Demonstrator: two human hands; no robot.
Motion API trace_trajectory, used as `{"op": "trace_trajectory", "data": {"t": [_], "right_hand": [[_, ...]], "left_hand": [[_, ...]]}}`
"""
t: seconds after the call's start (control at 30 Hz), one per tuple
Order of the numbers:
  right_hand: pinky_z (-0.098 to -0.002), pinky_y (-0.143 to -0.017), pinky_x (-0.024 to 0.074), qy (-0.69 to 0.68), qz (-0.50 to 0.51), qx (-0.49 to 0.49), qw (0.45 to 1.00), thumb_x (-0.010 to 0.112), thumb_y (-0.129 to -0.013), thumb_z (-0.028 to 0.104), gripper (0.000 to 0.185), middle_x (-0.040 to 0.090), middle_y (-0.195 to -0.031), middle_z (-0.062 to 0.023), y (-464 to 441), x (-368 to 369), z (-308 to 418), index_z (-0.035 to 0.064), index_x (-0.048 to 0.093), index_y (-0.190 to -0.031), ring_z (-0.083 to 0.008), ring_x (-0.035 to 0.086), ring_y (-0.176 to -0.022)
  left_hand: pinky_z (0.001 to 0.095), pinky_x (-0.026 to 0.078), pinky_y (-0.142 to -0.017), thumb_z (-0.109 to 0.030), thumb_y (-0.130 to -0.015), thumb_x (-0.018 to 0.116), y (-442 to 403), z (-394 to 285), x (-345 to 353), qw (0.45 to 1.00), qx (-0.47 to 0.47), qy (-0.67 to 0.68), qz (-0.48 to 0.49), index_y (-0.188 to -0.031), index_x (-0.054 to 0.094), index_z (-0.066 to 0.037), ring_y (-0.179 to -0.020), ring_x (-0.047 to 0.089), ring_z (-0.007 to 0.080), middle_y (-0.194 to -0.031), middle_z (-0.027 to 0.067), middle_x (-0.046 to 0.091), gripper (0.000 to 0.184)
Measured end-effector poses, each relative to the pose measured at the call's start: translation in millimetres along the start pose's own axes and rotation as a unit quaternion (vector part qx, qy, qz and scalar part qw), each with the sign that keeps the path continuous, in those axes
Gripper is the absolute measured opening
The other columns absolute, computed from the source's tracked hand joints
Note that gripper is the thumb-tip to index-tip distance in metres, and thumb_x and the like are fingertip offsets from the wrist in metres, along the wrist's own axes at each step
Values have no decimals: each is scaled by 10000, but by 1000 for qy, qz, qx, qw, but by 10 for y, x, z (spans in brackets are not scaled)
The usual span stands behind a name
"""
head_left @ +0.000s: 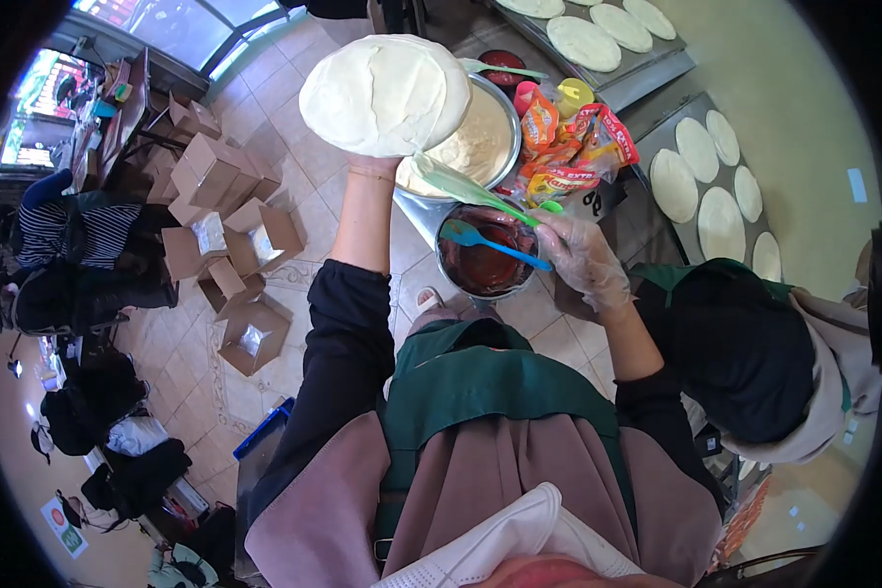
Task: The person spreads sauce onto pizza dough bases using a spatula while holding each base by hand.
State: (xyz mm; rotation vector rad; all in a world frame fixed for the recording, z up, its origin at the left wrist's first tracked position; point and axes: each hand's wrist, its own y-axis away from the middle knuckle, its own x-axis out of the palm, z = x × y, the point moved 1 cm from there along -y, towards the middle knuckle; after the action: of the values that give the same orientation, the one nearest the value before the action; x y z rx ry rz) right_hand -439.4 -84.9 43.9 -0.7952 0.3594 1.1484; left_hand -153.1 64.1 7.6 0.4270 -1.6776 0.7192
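Beside the bowl [516, 137], the round [385, 95] looks coated nearly to its edge, ridges unsmoothed; left hand [373, 161] beneath, grip hidden; right hand [586, 257] clamped on spatula [478, 190].

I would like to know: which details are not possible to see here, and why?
In the head view:
Left hand: fingers hidden under the pale round.
Pale mixture's bowl: upper left part hidden behind that round.
Upper tray: cut off by the top edge.
Packets: finer print too small to read.
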Motion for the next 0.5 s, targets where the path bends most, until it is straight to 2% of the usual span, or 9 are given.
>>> {"op": "trace_trajectory", "data": {"t": [0.03,0.1,0.33,0.4,0.43,0.5], "right_hand": [[-314,-646,501,1,-1,0,1000,567,-917,157,242,656,-790,-151,-19,-22,50,11,631,-1099,-167,629,-684],[-308,-663,502,-104,-27,134,985,562,-919,161,244,664,-806,-149,-79,-120,119,5,631,-1094,-183,639,-699],[-309,-701,508,4,-110,151,982,563,-919,158,255,674,-860,-164,-337,-162,-285,-15,628,-1094,-200,659,-740],[-312,-691,510,-7,-118,71,990,571,-911,151,247,676,-842,-163,-268,-125,-257,-12,637,-1084,-223,666,-729],[-314,-698,509,-1,-78,110,991,576,-905,147,244,679,-838,-159,-182,-146,-259,-8,640,-1082,-239,669,-744],[-313,-692,509,-24,-54,116,991,576,-904,142,241,676,-836,-162,-74,-181,-178,-6,641,-1083,-237,668,-740]], "left_hand": [[520,345,-1060,-483,-932,384,-8,9,47,1000,-1,2,1,-1368,424,-96,-1269,435,342,-1394,136,449,584],[522,340,-1063,-488,-930,385,-31,31,144,1000,-5,6,4,-1368,424,-99,-1272,431,342,-1395,134,448,587],[527,327,-1069,-498,-925,386,-105,124,376,999,-16,26,18,-1370,424,-106,-1279,422,343,-1398,129,445,594],[528,324,-1071,-501,-924,386,-119,114,395,999,-16,31,26,-1370,424,-109,-1280,420,343,-1399,127,445,595],[529,322,-1072,-502,-923,386,-106,99,411,999,-17,34,29,-1370,424,-110,-1281,419,343,-1400,126,444,596],[530,319,-1073,-505,-922,386,-155,50,411,999,-19,39,34,-1370,424,-112,-1283,417,343,-1401,125,443,598]]}}
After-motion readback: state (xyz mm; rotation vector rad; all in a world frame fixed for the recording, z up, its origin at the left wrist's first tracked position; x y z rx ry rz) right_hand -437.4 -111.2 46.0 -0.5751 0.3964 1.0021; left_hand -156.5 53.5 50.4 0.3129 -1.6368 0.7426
